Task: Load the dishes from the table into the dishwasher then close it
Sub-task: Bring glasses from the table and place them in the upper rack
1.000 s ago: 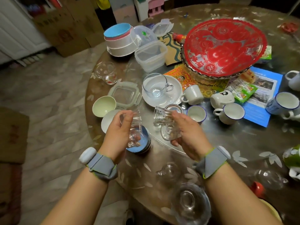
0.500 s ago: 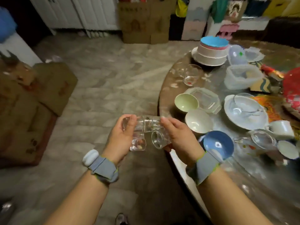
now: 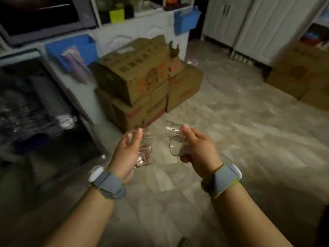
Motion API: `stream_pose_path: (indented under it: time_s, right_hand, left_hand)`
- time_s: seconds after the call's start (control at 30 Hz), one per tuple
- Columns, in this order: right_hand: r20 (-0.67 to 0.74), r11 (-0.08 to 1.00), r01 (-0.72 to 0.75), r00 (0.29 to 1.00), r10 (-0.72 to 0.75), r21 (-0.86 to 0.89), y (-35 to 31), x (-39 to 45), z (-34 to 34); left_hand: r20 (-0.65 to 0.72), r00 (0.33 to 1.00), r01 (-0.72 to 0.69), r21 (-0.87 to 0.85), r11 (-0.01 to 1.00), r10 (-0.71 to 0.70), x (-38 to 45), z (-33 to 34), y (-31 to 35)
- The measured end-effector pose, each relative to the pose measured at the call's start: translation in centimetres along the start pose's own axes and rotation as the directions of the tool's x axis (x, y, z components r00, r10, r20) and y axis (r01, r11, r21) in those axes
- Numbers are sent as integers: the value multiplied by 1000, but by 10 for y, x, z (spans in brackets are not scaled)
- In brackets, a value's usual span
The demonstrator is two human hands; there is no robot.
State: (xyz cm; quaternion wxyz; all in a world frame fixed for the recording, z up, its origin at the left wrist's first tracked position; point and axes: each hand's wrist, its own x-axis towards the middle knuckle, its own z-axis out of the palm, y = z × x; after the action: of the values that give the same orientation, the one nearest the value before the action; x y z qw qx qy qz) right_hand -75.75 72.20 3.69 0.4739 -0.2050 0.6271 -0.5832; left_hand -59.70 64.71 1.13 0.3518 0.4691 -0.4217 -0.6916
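Note:
My left hand grips clear glass cups, held over the floor at the frame's middle. My right hand holds two small clear glasses, one above the other, their mouths turned to the left. The two hands are side by side, a short gap apart. At the far left stands the open dishwasher, dark and blurred, with faint shapes of its rack inside. The table is out of view.
Stacked cardboard boxes stand on the tiled floor just beyond my hands. More boxes lie at the right by white cabinet doors. Blue bins hang on the white counter front behind the dishwasher.
The view has swung left, away from the table, towards the dishwasher and boxes. Both hands keep their glasses and have drawn slightly apart.

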Motion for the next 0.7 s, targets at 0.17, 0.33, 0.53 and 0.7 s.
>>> stream_pose_path:
  time_s: [0.17, 0.33, 0.53, 0.7]
  right_hand:
    - [235, 998, -42, 971, 54, -57, -5, 67, 117]
    - [419, 992, -38, 904, 86, -122, -7, 134, 212]
    - [594, 973, -9, 791, 148, -231, -8, 180, 334]
    - [660, 941, 22, 718, 220, -337, 7, 187, 438]
  left_hand:
    - [-247, 968, -64, -76, 995, 43, 41, -87, 38]
    - [-470, 882, -4, -17, 1000, -4, 74, -168, 63]
    - [-667, 744, -32, 7, 999, 28, 93, -268, 93]
    - [-683, 730, -137, -118, 984, 20, 94, -351, 105]
